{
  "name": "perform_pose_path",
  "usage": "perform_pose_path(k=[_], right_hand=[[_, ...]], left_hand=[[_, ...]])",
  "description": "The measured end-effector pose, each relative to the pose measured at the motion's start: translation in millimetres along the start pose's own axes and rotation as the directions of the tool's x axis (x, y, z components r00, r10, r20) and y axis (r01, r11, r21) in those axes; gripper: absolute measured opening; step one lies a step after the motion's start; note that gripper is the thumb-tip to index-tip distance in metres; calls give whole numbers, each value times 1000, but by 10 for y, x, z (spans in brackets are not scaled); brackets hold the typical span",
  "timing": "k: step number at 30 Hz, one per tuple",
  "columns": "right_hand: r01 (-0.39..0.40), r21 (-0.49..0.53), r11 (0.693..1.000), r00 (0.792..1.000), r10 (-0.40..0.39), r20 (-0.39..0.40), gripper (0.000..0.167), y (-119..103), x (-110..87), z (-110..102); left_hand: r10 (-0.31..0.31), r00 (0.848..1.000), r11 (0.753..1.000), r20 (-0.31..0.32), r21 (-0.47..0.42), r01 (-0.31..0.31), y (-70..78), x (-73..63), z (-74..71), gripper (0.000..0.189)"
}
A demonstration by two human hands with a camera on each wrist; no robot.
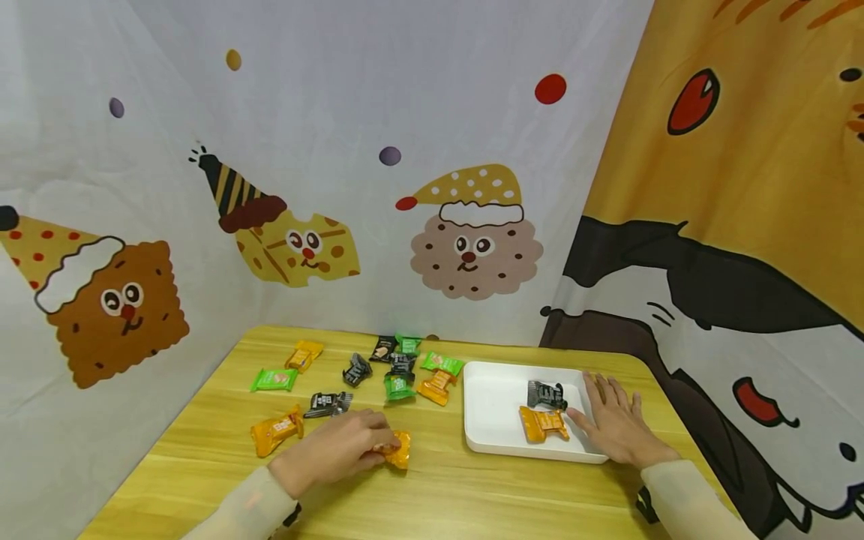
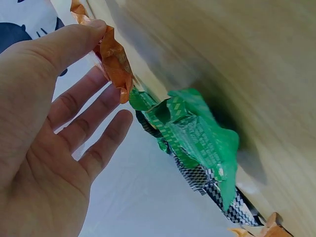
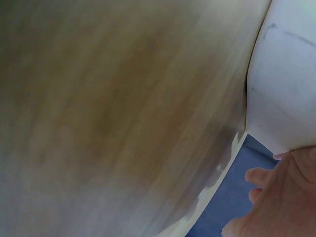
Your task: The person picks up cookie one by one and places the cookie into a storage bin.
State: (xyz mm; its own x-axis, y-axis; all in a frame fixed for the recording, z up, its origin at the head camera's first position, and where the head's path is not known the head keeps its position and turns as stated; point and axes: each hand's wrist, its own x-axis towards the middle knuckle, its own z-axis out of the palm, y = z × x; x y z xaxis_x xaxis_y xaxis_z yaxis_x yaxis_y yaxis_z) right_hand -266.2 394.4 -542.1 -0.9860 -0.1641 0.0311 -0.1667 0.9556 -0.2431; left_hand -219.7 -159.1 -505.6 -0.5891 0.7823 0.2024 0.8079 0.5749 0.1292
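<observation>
Leftmost orange packet [image 1: 275, 432]: white characters on its face, too small to read.
Leftmost black packet [image 1: 327, 405]: pale lettering, unreadable.
Black packet [image 1: 542, 395] in the white tray [image 1: 496, 405]: pale marks, probably lettering, too small to make out.
Green wrapper [image 2: 200, 136]: fine print, blurred.
Readable words, brands or numbers: none.

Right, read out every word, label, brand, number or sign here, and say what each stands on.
No text is clear enough to quote.
Orange packets: pale print, too small to read.
Black packets: pale print, too small and blurred.
Green packets: pale marks, too small to make out.
White tray: no lettering visible.
</observation>
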Motion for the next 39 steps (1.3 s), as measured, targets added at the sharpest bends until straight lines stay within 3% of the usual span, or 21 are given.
perform_pose_path(k=[17, 23, 32, 39], right_hand=[[-19, -27, 999, 1000, 19, 10, 101, 0, 12, 13], [-17, -25, 1000, 1000, 17, 7, 100, 8, 8, 11], [-19, -25, 1000, 1000, 19, 6, 102, 9, 5, 7], [-17, -29, 999, 1000, 18, 6, 102, -4, 9, 1]], left_hand=[[7, 998, 999, -68, 41, -4, 96, 336, 18, 26], [42, 994, 997, -105, 63, -36, 155, 495, 38, 28], [0, 995, 997, -104, 83, 9, 224, 733, 42, 29], [48, 986, 993, -162, 117, -29, 276, 934, 41, 28]])
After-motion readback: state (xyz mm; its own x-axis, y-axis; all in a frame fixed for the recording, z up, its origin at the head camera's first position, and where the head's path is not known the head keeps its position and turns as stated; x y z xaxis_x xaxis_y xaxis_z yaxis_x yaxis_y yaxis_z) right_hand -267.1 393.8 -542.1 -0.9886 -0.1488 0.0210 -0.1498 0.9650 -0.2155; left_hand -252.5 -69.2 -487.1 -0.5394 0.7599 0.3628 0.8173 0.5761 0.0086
